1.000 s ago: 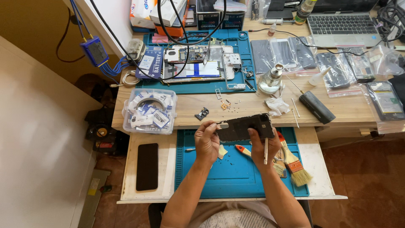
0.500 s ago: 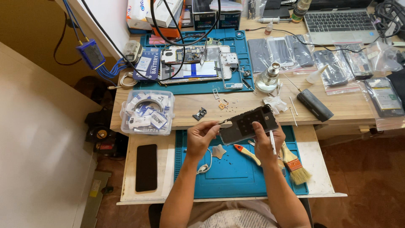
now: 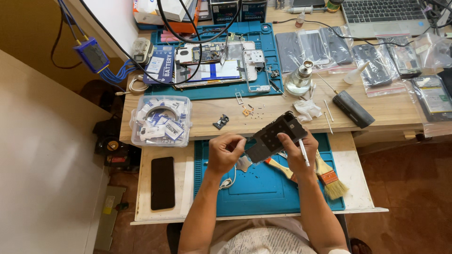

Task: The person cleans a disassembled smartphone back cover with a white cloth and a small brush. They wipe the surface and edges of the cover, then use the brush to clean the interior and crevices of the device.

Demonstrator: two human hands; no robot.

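Cluttered with phone parts, the pale wooden workbench (image 3: 376, 113) has a white pull-out shelf (image 3: 353, 169) below its front edge, and a blue rubber work mat (image 3: 263, 188) covers most of that shelf. Above the mat's far edge, the person holds a dark rectangular phone frame with rows of small holes (image 3: 275, 137), tilted, between both hands. The left hand (image 3: 225, 153) is curled, its fingertips pinching the frame's near left end. The right hand (image 3: 299, 153) grips the frame's right side with thumb on top, and a thin white stick-like tool (image 3: 304, 152) is tucked in the same hand, pointing down toward the mat. On the mat's right side lie a wooden-handled brush with pale bristles (image 3: 329, 181) and an orange-handled tool (image 3: 278, 167), partly under the right hand. Left of the mat rests a black smartphone (image 3: 163, 182), face down or dark. Beyond the mat's far left corner stands a clear plastic box of small packets (image 3: 161, 120).
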